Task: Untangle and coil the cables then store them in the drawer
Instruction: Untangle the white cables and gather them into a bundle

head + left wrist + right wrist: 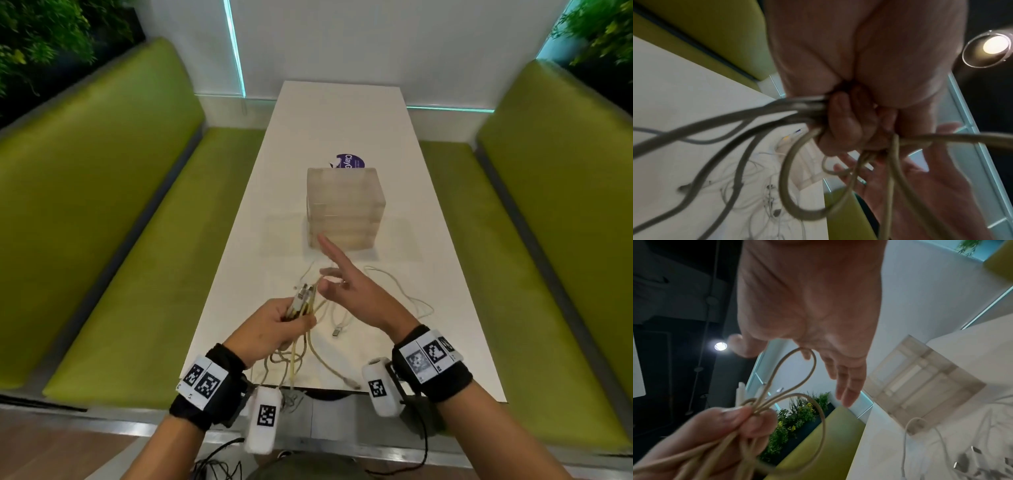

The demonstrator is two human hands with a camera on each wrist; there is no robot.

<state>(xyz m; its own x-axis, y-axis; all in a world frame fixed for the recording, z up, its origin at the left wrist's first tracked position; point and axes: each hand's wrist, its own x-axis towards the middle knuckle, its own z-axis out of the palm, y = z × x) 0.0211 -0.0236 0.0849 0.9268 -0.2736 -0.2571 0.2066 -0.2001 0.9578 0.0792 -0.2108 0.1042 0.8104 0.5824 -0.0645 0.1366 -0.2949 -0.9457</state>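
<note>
My left hand point(291, 320) grips a bundle of beige cables point(298, 356) above the near end of the white table point(342, 116). Their plug ends point(304, 294) stick up out of the fist, and loops hang down over the table edge. In the left wrist view the fingers point(842, 123) curl round several strands point(756, 116). My right hand point(329, 270) is open just right of the bundle, fingers spread and holding nothing. In the right wrist view a cable loop point(795, 369) rises to the open palm point(818, 308). A translucent drawer unit point(346, 205) stands at mid-table, drawers closed.
A loose white cable point(397, 287) with a USB plug point(337, 331) lies on the table right of my hands. Behind the drawer unit lies a purple round sticker point(350, 161). Green benches point(113, 240) flank the table on both sides.
</note>
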